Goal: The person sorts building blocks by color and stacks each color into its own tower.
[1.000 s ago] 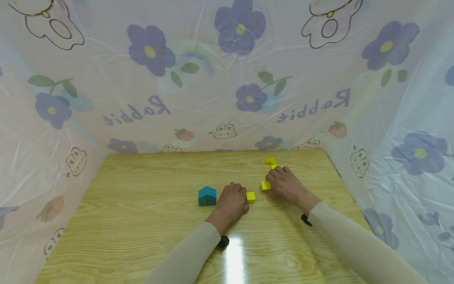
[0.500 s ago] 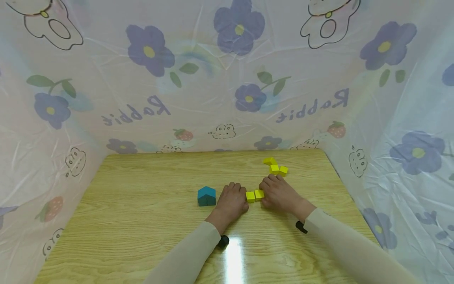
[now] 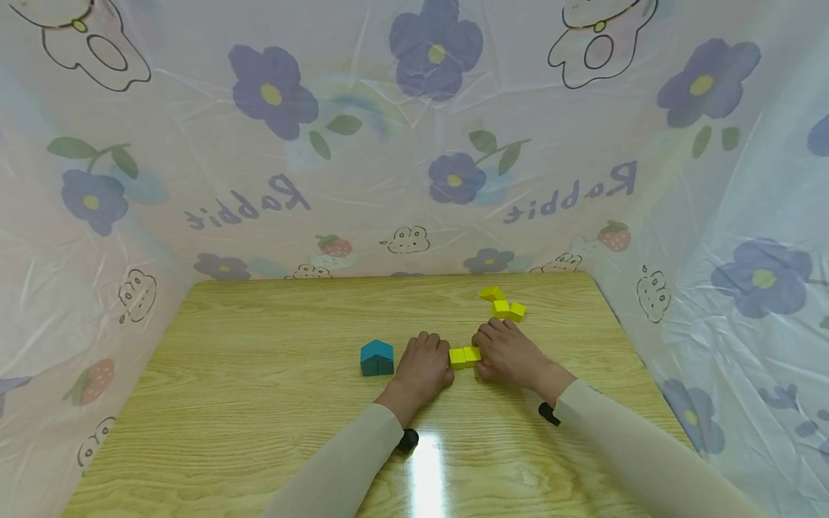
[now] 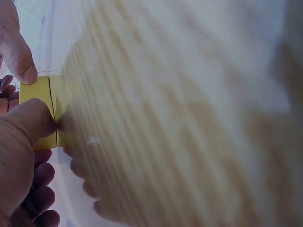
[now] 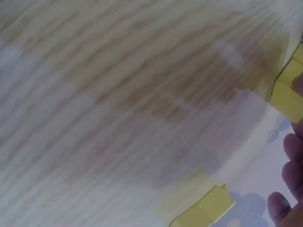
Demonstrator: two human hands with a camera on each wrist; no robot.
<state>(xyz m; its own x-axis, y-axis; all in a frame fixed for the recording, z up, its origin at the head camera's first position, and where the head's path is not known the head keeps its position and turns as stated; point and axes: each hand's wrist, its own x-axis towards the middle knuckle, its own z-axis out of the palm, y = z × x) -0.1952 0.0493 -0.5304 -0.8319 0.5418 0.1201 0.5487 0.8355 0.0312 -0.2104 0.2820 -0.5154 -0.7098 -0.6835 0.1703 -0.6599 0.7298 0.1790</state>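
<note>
Two yellow blocks sit side by side on the wooden table between my hands in the head view, their faces meeting. My left hand [image 3: 424,367] grips the left yellow block [image 3: 458,357]; in the left wrist view its thumb [image 4: 35,118] lies across the yellow face, with fingers curled below. From the other side my right hand [image 3: 512,358] holds the right yellow block [image 3: 472,355], which is partly covered by its fingers. At the right wrist view's edge, that hand's fingers lie beside the yellow blocks [image 5: 288,99].
A teal house-shaped group of blocks [image 3: 377,358] stands left of my left hand. Beyond my right hand are two yellow cubes, one left [image 3: 501,309] and one right [image 3: 517,311], and a wedge-like yellow block [image 3: 492,293]. A printed curtain [image 3: 363,180] surrounds the table [image 3: 259,403].
My right hand has come left and nearer with its yellow block, which closed the gap to the left block. The yellow cubes behind came into sight. My left hand has stayed put.
</note>
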